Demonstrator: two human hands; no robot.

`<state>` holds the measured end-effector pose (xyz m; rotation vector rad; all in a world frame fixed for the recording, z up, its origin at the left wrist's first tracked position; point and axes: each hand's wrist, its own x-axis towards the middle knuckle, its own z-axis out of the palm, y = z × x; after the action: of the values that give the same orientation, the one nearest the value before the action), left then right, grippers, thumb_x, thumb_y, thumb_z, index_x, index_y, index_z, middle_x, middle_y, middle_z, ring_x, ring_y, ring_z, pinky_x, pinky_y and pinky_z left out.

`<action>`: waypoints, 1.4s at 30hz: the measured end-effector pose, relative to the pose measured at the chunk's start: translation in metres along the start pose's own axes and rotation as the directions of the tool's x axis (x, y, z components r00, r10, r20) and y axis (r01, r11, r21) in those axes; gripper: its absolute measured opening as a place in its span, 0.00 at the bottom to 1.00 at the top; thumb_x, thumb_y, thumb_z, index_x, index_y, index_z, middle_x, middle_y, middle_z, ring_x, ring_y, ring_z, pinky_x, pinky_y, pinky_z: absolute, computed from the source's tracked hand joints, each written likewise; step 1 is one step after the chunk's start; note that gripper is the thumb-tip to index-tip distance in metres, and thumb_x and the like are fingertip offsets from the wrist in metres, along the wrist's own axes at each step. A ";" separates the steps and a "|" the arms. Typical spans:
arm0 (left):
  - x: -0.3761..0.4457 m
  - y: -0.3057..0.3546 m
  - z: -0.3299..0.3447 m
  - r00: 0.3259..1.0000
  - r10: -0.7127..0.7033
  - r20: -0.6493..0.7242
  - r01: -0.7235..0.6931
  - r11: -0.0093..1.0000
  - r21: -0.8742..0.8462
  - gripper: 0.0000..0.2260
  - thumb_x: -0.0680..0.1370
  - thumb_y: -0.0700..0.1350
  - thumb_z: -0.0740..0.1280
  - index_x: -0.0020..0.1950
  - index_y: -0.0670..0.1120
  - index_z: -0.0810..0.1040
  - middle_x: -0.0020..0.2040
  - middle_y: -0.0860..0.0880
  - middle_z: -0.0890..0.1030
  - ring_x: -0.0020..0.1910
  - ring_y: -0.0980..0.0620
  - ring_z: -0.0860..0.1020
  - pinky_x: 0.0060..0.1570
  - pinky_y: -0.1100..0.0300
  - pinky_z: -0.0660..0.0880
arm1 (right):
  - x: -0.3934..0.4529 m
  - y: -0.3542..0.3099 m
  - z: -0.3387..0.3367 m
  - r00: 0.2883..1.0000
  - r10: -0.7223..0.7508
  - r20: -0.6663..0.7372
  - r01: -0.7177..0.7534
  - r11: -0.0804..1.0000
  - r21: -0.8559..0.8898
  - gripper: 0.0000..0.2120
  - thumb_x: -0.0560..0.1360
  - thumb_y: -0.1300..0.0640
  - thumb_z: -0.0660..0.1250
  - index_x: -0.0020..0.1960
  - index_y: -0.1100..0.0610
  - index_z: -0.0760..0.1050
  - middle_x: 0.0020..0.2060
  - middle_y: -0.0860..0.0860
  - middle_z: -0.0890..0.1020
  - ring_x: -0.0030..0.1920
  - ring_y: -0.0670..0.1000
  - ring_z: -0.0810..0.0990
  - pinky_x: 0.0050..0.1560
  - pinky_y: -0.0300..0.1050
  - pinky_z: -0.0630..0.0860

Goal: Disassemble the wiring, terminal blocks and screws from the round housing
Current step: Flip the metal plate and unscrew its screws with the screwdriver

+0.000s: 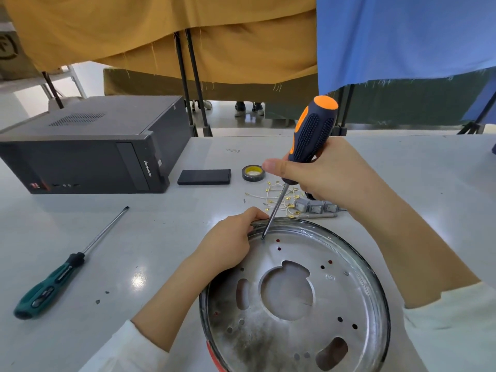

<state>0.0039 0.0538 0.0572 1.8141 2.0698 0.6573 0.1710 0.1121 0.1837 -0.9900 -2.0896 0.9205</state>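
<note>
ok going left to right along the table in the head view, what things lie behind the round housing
Green screwdriver → computer case → flat black block → tape roll → loose white wires with brass terminals → grey switches.

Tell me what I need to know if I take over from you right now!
Right hand grips the orange screwdriver, tip on a screw near the far rim inside the round housing.
Left hand holds the housing's rim to steady it.
Done: loose wires and grey switches already lie on the table behind the housing.
Left: take out this screw, then check the other holes for any more.
A spare green screwdriver lies at the left.
</note>
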 end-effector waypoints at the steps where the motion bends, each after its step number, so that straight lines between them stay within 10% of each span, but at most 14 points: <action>1: 0.000 0.000 0.000 1.000 0.001 0.000 -0.001 1.000 0.006 0.23 0.78 0.34 0.56 0.66 0.58 0.69 0.61 0.51 0.79 0.58 0.51 0.76 0.50 0.59 0.72 | -0.001 0.000 0.003 0.998 -0.003 -0.056 0.002 1.000 -0.027 0.22 0.63 0.32 0.70 0.31 0.51 0.76 0.19 0.40 0.75 0.20 0.41 0.72 0.29 0.39 0.67; 7: 0.001 -0.001 0.001 1.000 -0.002 0.004 0.002 1.000 0.016 0.23 0.78 0.34 0.55 0.66 0.58 0.69 0.61 0.51 0.79 0.57 0.51 0.76 0.46 0.60 0.69 | -0.001 0.003 0.012 0.983 -0.035 -0.181 0.004 0.986 -0.164 0.18 0.67 0.46 0.66 0.27 0.52 0.61 0.20 0.46 0.66 0.24 0.47 0.61 0.29 0.42 0.62; 12: 0.003 -0.004 0.002 1.000 0.009 0.011 -0.009 1.000 0.001 0.23 0.78 0.34 0.56 0.65 0.58 0.69 0.58 0.52 0.80 0.51 0.54 0.75 0.42 0.64 0.69 | 0.001 0.000 -0.003 0.983 -0.139 0.123 0.143 0.989 -0.028 0.16 0.70 0.55 0.71 0.32 0.58 0.66 0.26 0.54 0.69 0.28 0.47 0.65 0.31 0.42 0.66; 19: 0.004 -0.008 0.006 0.998 -0.008 -0.064 0.012 0.998 0.065 0.12 0.80 0.37 0.57 0.53 0.55 0.70 0.35 0.60 0.70 0.36 0.57 0.71 0.29 0.70 0.60 | -0.001 0.001 -0.005 0.762 -0.304 0.572 0.276 0.951 0.137 0.05 0.73 0.64 0.72 0.45 0.55 0.81 0.40 0.46 0.84 0.43 0.43 0.82 0.45 0.31 0.75; 24: 0.000 -0.003 0.002 1.000 0.022 -0.022 -0.022 1.000 0.003 0.21 0.78 0.35 0.56 0.65 0.57 0.70 0.57 0.51 0.81 0.55 0.52 0.77 0.44 0.62 0.68 | 0.000 0.002 -0.001 0.873 -0.252 0.417 0.240 0.967 0.081 0.04 0.73 0.51 0.72 0.46 0.50 0.82 0.42 0.49 0.85 0.44 0.47 0.82 0.47 0.39 0.78; 34: 0.000 0.000 0.000 1.000 0.009 -0.004 -0.009 1.000 -0.011 0.23 0.78 0.33 0.55 0.65 0.58 0.70 0.61 0.52 0.79 0.59 0.52 0.76 0.53 0.57 0.74 | 0.005 0.010 -0.010 0.997 0.016 0.072 -0.011 0.998 -0.060 0.08 0.71 0.48 0.69 0.44 0.51 0.76 0.26 0.46 0.75 0.24 0.44 0.70 0.34 0.44 0.73; 38: 0.000 0.000 -0.001 1.000 0.003 -0.002 -0.003 1.000 -0.007 0.23 0.78 0.34 0.56 0.66 0.58 0.69 0.61 0.52 0.79 0.58 0.50 0.77 0.53 0.56 0.74 | 0.004 0.010 0.000 0.992 -0.080 -0.096 0.064 0.986 -0.157 0.21 0.70 0.35 0.67 0.37 0.53 0.73 0.26 0.46 0.76 0.28 0.42 0.74 0.33 0.41 0.73; 42: -0.001 0.001 -0.001 1.000 0.007 -0.003 -0.007 1.000 -0.008 0.23 0.78 0.34 0.56 0.66 0.57 0.69 0.61 0.52 0.80 0.57 0.49 0.76 0.53 0.55 0.74 | 0.008 0.006 0.010 0.981 -0.163 -0.105 0.140 0.970 -0.199 0.18 0.75 0.43 0.65 0.34 0.53 0.66 0.24 0.47 0.70 0.24 0.44 0.69 0.30 0.42 0.69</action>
<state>0.0042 0.0529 0.0585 1.8173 2.0609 0.6702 0.1615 0.1188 0.1753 -0.9411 -2.1451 0.5781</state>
